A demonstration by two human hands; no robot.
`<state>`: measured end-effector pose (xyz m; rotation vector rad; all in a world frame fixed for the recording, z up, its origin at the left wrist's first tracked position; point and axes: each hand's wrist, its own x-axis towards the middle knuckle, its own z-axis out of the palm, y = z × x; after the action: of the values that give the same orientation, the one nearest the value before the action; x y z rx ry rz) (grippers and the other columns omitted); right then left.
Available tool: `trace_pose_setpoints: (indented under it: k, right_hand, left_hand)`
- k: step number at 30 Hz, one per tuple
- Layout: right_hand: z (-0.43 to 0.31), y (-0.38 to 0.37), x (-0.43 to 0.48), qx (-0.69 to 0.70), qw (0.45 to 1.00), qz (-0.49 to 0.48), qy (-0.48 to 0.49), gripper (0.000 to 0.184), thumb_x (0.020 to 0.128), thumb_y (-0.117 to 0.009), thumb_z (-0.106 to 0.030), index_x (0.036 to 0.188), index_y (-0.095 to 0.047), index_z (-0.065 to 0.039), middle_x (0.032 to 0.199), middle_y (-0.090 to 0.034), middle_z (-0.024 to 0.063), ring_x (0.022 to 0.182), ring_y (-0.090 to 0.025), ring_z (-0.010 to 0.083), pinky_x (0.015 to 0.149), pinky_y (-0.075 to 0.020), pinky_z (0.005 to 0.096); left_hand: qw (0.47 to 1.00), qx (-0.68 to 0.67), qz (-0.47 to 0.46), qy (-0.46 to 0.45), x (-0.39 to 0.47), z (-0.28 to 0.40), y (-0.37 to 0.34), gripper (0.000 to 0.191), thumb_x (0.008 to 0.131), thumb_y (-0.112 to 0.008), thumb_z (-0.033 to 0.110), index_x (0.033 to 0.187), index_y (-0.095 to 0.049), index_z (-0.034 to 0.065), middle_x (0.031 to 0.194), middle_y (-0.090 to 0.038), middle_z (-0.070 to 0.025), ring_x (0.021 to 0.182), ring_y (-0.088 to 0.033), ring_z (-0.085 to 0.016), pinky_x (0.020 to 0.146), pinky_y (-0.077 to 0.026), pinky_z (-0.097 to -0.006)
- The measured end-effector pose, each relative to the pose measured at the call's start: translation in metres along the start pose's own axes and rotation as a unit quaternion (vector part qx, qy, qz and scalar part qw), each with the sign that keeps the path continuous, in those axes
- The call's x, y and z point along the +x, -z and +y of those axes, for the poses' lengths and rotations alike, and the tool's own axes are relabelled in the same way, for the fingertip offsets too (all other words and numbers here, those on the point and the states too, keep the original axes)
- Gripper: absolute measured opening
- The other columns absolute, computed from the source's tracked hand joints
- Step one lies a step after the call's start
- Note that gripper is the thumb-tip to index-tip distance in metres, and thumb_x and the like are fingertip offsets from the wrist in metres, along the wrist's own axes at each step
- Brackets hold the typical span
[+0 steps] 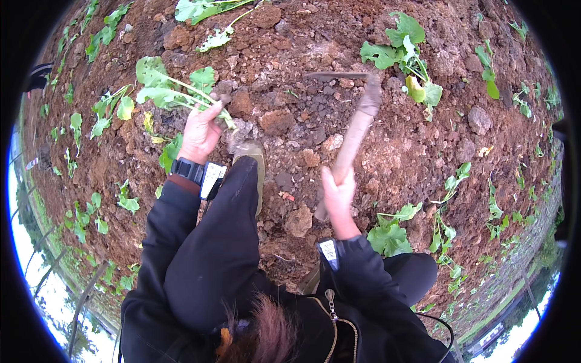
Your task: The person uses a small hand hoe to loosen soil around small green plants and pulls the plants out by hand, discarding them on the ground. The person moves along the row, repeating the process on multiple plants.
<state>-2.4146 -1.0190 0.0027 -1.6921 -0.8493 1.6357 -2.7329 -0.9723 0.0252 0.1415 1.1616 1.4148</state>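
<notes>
In my left hand (pixel 202 129) is a leafy green seedling (pixel 174 90), pinched by its pale stems near the lower end. Its broad leaves point up and to the left, one of them dotted with holes. My right hand (pixel 339 193) grips the wooden handle (pixel 354 136) of a short hand hoe. The hoe's thin metal blade (pixel 338 75) juts left from the head, just over the soil or touching it; I cannot tell which. Loose reddish-brown soil (pixel 290 149) with clods lies between my hands.
Leafy seedlings lie or stand in rows on both sides, such as a wilted one (pixel 411 63) at upper right and another (pixel 391 233) beside my right forearm. My left boot (pixel 248 152) is planted near my left hand. Stones, including a grey one (pixel 480 120), dot the ground.
</notes>
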Motion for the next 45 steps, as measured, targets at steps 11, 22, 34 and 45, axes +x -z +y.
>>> trace_pose_setpoints:
  k: [11,22,34,45]
  right_hand:
    - [-0.035,0.007,0.009,-0.155,0.965,0.018,0.211,0.025,0.08,-0.065,-0.013,0.092,-0.046,-0.002,0.066,-0.062,0.01,0.056,-0.063,0.0152,0.048,-0.0505,0.0309]
    - [-0.056,0.028,0.01,-0.212,0.962,0.053,0.162,0.029,0.076,-0.066,-0.019,0.088,-0.046,-0.001,0.066,-0.059,0.0152,0.059,-0.061,0.0177,0.054,-0.0504,0.0341]
    - [-0.04,0.06,0.049,-0.278,0.946,-0.116,-0.116,0.027,0.073,-0.063,-0.018,0.093,-0.054,-0.001,0.078,-0.062,0.0151,0.074,-0.064,0.0255,0.058,-0.0515,0.0364]
    - [0.052,0.042,-0.002,-0.246,0.968,0.037,-0.045,0.033,0.073,-0.07,-0.018,0.093,-0.052,0.001,0.076,-0.059,0.0127,0.069,-0.058,0.0183,0.066,-0.0479,0.0325]
  left_hand:
    - [0.995,0.059,-0.075,-0.035,0.013,-0.015,-0.021,0.037,0.084,-0.057,0.002,0.119,-0.045,0.0047,0.11,-0.059,-0.0137,0.093,-0.06,-0.02,0.08,-0.052,-0.0331]
    - [0.917,0.358,-0.035,-0.172,0.028,-0.029,-0.048,0.016,0.081,-0.06,0.005,0.097,-0.061,0.0055,0.093,-0.061,-0.0012,0.087,-0.056,-0.011,0.079,-0.046,-0.0268]
    - [0.836,0.505,-0.079,-0.201,0.03,-0.055,-0.073,0.027,0.084,-0.062,0.013,0.109,-0.057,0.0062,0.105,-0.061,-0.0051,0.095,-0.056,-0.013,0.084,-0.045,-0.029]
    - [0.982,0.027,-0.161,0.09,0.053,-0.109,-0.081,0.049,0.088,-0.054,0.014,0.133,-0.035,0.006,0.129,-0.045,-0.0073,0.115,-0.048,-0.019,0.1,-0.041,-0.0354]
